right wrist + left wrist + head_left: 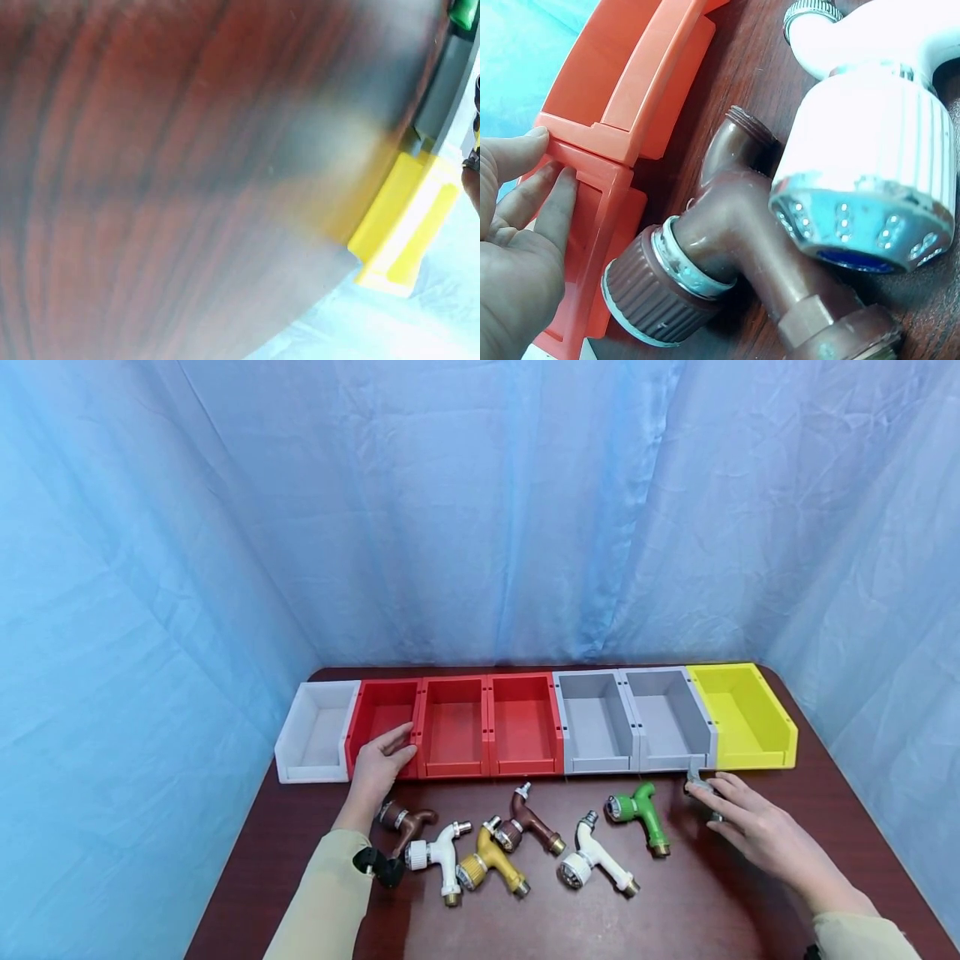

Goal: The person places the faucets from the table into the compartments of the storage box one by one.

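Note:
My left hand (378, 768) reaches over the leftmost red bin (385, 702), its fingers extended. In the left wrist view, its thumb lies at the red rim and two fingertips (564, 184) touch the inside of the bin. Below this hand a brown tap (408, 827) lies on the table, beside a white tap (442, 856). Over the table's right side my right hand (765, 827) pinches a small grey tap (696, 777), mostly covered by the fingers. It is just in front of the right grey bin (667, 718). The right wrist view shows only a fingertip sliver at its edge.
A yellow tap (491, 864), a second brown tap (528, 822), another white tap (596, 860) and a green tap (645, 817) lie across the table (562, 927). The bin row runs from a white bin (315, 727) to a yellow bin (746, 714), before a blue curtain (480, 527).

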Demonstrator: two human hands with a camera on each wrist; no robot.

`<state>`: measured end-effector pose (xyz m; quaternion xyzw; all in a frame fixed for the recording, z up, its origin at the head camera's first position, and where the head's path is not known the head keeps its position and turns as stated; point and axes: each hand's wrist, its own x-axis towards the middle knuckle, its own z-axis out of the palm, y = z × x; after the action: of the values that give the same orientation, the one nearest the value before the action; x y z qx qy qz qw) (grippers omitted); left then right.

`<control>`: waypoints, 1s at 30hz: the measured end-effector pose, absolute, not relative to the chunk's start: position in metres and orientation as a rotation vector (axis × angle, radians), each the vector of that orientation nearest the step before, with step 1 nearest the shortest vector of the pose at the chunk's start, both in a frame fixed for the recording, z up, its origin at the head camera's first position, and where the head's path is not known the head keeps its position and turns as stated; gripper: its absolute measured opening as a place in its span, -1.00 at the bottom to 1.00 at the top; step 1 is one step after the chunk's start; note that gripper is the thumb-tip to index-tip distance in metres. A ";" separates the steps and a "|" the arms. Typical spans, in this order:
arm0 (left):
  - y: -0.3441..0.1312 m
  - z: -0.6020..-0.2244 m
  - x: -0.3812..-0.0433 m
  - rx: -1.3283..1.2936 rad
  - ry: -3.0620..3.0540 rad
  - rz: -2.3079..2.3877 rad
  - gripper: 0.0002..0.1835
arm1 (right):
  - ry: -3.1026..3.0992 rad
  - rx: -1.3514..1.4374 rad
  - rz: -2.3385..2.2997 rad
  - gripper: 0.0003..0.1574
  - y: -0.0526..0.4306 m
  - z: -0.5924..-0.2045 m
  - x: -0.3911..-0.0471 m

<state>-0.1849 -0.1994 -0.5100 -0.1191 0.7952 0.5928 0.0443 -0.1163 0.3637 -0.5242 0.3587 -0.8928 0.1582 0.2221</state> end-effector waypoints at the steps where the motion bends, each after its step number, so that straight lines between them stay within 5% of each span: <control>1: -0.199 -0.510 -0.185 -0.364 2.431 1.811 -0.51 | -2.451 0.989 0.431 -0.33 0.365 -0.523 -0.118; 30: -0.200 -0.512 -0.184 -0.359 2.421 1.831 -0.52 | -2.495 0.897 0.294 -0.15 0.416 -0.494 -0.162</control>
<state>-0.1836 -0.2000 -0.5118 -0.1173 0.7913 0.5985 0.0428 -0.1621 0.4161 -0.4941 0.3268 -0.9091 0.1072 0.2349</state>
